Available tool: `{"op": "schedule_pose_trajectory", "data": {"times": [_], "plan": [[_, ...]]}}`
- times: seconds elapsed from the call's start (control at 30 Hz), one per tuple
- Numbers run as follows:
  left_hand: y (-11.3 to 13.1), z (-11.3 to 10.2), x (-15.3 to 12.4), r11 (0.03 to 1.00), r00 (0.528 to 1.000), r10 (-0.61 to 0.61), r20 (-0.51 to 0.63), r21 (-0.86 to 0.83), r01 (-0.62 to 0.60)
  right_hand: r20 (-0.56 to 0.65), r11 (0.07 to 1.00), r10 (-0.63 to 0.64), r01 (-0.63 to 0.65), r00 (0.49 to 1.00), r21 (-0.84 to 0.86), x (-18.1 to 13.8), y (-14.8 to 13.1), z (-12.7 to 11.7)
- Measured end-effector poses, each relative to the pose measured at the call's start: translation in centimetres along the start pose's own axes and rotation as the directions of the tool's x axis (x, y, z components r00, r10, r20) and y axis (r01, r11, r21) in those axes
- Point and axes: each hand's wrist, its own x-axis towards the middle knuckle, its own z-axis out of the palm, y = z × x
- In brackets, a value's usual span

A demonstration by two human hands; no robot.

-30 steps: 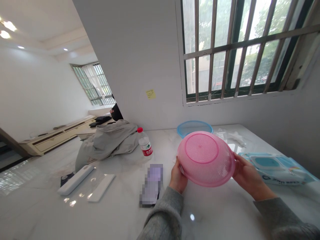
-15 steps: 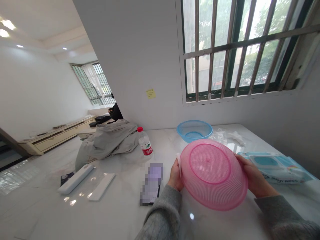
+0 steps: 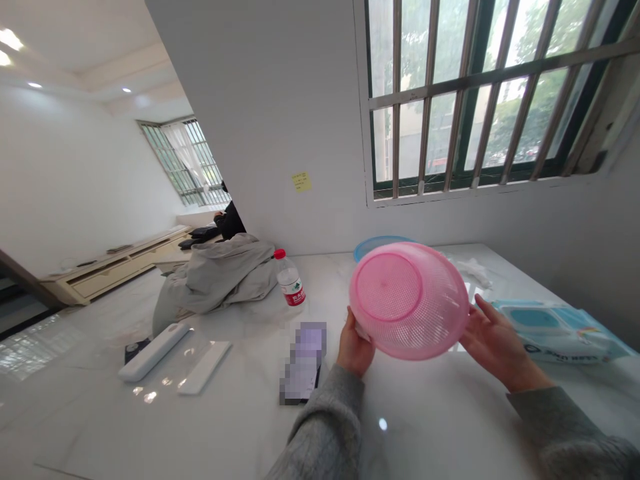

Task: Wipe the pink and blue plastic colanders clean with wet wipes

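A pink mesh basket (image 3: 390, 287) is held up above the table, tilted with its round base facing me. My left hand (image 3: 356, 343) is closed on its lower left rim, and a bit of something whitish shows by the fingers. At the right rim, my right hand (image 3: 500, 343) has its palm turned to the basket. Its thumb stands apart, and the fingertips touch or pass behind the rim. Behind the pink basket is a blue basin (image 3: 383, 243), mostly hidden.
A wet wipes pack (image 3: 560, 330) lies at the right, near crumpled clear plastic (image 3: 475, 272). Left of my hands are a phone (image 3: 305, 367), a red-capped bottle (image 3: 291, 283), grey cloth (image 3: 225, 273) and two white elongated objects (image 3: 155, 353). A barred window (image 3: 465, 100) is above.
The pink basket has risen, moved slightly left and turned. My right hand has loosened from its rim, with the thumb now off it. The basket covers more of the blue basin.
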Motion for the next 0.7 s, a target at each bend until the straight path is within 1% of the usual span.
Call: {"op": "schedule_pose_trajectory", "data": {"times": [0.07, 0.17, 0.3, 0.4, 0.47, 0.57, 0.7], "plan": [[-0.1, 0.1, 0.0, 0.999, 0.999, 0.029, 0.028, -0.024, -0.028, 0.018, 0.999, -0.01, 0.011, 1.0, -0.045, 0.1, 0.4, 0.0], [-0.4, 0.1, -0.3, 0.999, 0.997, 0.021, 0.081, -0.042, -0.017, 0.023, 0.995, -0.036, 0.038, 0.999, -0.09, 0.5, 0.9, -0.3], [-0.7, 0.2, -0.7, 0.999, 0.987, 0.009, 0.161, -0.034, -0.004, 0.058, 0.996, -0.077, 0.079, 0.995, -0.033, 0.9, 1.5, -0.5], [-0.8, 0.4, -0.9, 1.0, 0.982, 0.016, 0.186, -0.017, -0.013, 0.069, 0.993, -0.116, 0.118, 0.991, -0.017, 1.1, 1.6, -0.7], [-0.7, 0.4, -1.0, 1.0, 0.978, 0.023, 0.206, -0.012, -0.021, 0.059, 0.994, -0.098, 0.1, 0.993, -0.04, 1.3, 1.5, -1.0], [-0.8, 0.3, -1.0, 1.0, 0.965, 0.026, 0.261, 0.003, -0.028, 0.055, 0.996, -0.027, 0.031, 0.998, -0.084, 1.5, 1.4, -1.4], [-1.0, 0.3, -1.3, 0.999, 0.948, 0.006, 0.318, 0.047, -0.023, 0.128, 0.987, -0.002, 0.023, 0.992, -0.16, 1.1, 1.8, -1.1]]}}
